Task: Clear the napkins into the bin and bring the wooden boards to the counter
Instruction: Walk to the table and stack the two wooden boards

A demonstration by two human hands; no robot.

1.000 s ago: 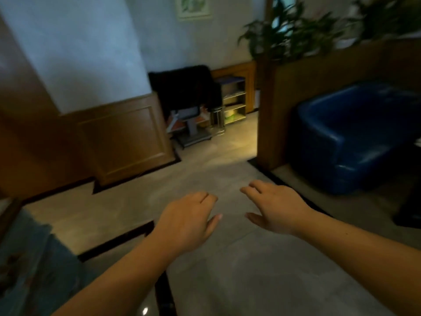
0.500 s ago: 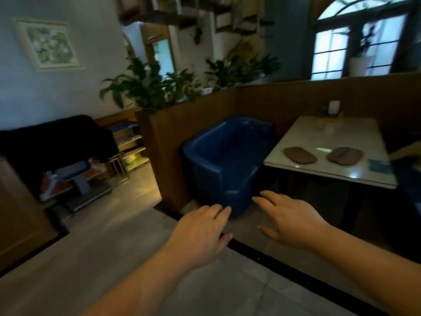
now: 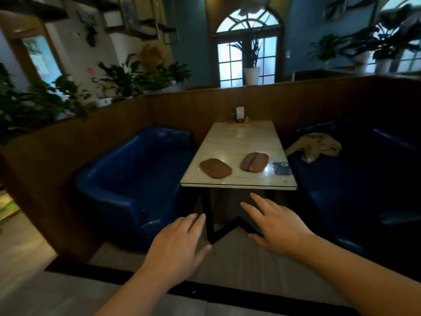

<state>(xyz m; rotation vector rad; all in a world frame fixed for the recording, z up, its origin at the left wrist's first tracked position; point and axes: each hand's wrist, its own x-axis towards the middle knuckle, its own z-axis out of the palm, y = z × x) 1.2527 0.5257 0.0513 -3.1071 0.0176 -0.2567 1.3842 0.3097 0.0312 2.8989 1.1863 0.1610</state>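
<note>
Two brown wooden boards lie near the front edge of a pale marble table (image 3: 241,142): the left board (image 3: 215,168) and the right board (image 3: 254,162). A blue square napkin or card (image 3: 282,168) lies at the table's front right corner. My left hand (image 3: 176,245) and my right hand (image 3: 276,224) hover palm down in front of the table, below its edge. Both are empty with fingers spread. Neither touches anything.
Blue padded seats flank the table, one on the left (image 3: 136,179) and one on the right (image 3: 355,179). A crumpled beige cloth (image 3: 316,145) lies on the right seat. A small stand (image 3: 240,115) sits at the table's far end. Wooden partition walls with plants surround the booth.
The view has swung right from the floor and a wooden wall panel to face the booth table head on. Both hands stay out in front, empty.
</note>
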